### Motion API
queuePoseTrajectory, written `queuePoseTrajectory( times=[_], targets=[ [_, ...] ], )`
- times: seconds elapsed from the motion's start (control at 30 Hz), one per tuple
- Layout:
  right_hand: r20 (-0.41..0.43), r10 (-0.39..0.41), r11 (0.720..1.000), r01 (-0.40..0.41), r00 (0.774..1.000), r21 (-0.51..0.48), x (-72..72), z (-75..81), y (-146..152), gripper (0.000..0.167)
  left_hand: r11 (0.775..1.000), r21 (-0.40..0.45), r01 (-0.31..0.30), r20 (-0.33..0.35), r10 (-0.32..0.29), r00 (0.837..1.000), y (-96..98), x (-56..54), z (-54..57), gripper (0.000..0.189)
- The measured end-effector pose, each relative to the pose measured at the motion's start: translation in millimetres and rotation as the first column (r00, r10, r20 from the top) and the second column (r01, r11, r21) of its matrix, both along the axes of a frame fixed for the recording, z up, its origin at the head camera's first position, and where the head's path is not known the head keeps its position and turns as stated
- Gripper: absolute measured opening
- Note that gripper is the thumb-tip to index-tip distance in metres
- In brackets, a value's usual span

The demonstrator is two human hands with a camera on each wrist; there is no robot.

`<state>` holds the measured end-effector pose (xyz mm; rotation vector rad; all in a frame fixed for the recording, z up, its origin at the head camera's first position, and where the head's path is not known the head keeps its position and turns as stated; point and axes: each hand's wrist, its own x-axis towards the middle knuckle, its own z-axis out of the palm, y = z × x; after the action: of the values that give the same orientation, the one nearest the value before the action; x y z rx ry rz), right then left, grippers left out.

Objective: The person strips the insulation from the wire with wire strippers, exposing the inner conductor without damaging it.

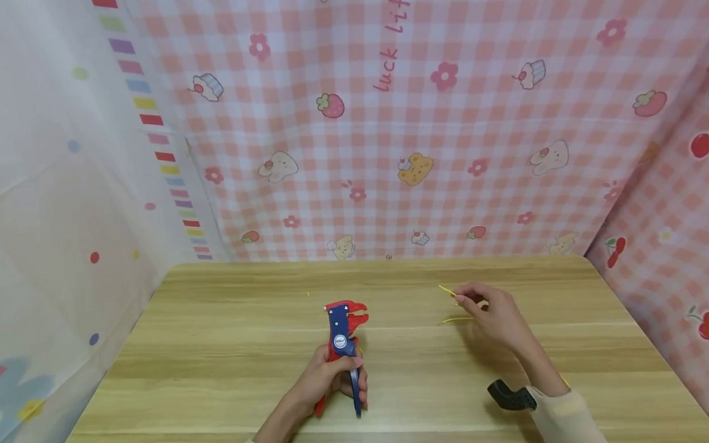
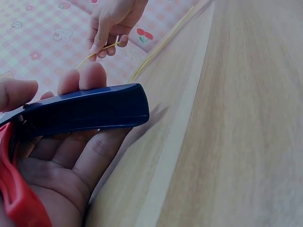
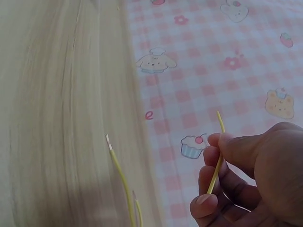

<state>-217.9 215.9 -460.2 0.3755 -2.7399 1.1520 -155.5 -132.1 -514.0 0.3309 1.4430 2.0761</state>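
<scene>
A wire stripper with red and blue parts stands in my left hand, jaws pointing away and to the right. The fingers wrap its handles, and the blue handle crosses the palm in the left wrist view. To the right, my right hand pinches a thin yellow wire between thumb and fingers, above the table. The held wire's tip still looks yellow in the right wrist view. Below it are other yellow wire ends, at least one with a pale, bare tip. The stripper's jaws are apart from the wires.
A wood-grain table lies under both hands. At its back hangs a pink checked cloth, with more cloth on both sides. A tiny yellow scrap lies toward the back of the table. A black wrist mount sits by the right sleeve.
</scene>
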Motion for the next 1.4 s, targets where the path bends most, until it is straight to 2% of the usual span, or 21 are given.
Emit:
queuePoseTrajectory(
  times=[0.13, 0.5, 0.77, 1.1, 1.4],
  targets=[
    [0.013, 0.003, 1.0, -0.003, 1.0, -0.001, 3.9, 4.7, -3.2, 0.015, 1.0, 0.001, 0.001, 0.008, -0.001, 1.0, 1.4, 1.4, 3.2, 0.026],
    [-0.004, 0.042, 0.999, -0.042, 0.999, -0.014, 15.4, 15.9, -14.1, 0.01, 1.0, 0.02, 0.015, 0.017, -0.016, 1.0, 4.1, 4.7, 7.3, 0.025],
    [-0.002, 0.071, 0.997, -0.071, 0.997, -0.01, 17.9, 21.3, -20.4, 0.012, 0.999, 0.019, 0.028, 0.008, -0.028, 1.0, 6.0, 7.4, 11.5, 0.025],
    [-0.026, 0.119, 0.993, -0.119, 0.993, -0.003, 23.8, 31.3, -28.6, 0.01, 0.998, 0.039, 0.047, -0.004, -0.047, 0.999, 8.6, 10.1, 16.8, 0.016],
    [-0.026, 0.149, 0.989, -0.149, 0.988, 0.006, 28.7, 35.0, -33.9, 0.006, 0.998, 0.026, 0.049, -0.002, -0.049, 0.999, 12.0, 12.5, 20.7, 0.021]
  ],
)
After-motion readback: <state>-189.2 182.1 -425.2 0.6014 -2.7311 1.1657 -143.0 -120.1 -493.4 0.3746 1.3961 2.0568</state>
